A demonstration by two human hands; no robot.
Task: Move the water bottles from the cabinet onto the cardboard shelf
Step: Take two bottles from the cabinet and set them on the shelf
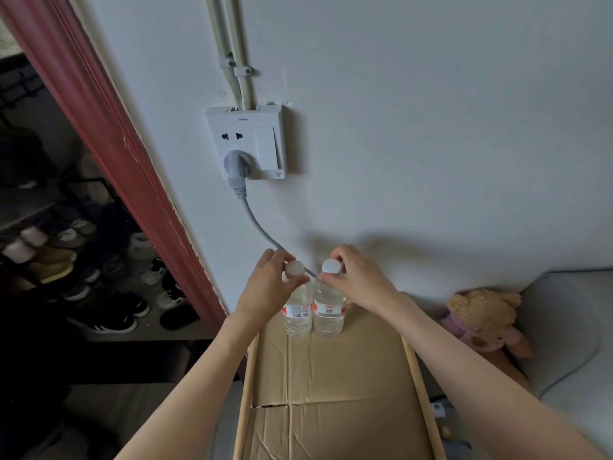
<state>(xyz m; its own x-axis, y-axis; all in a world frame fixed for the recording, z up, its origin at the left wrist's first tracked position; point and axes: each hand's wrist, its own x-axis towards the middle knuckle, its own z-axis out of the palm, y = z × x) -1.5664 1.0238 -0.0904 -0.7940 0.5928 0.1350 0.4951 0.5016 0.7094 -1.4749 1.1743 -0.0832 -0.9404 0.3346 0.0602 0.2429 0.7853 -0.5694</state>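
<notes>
Two bottles upright at the far end of the shelf, touching side by side.
Left hand pinches left bottle at its cap, right hand pinches right bottle; axes vertical, hands directly above, so letting go looks next.

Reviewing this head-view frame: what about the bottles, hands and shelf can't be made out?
- Cabinet: not in the head view, so bottles left there cannot be counted.
- Left bottle and right bottle: necks covered by left hand and right hand.
- Cardboard shelf: near end cut off by the bottom edge.
- Label text: too small to read.
</notes>
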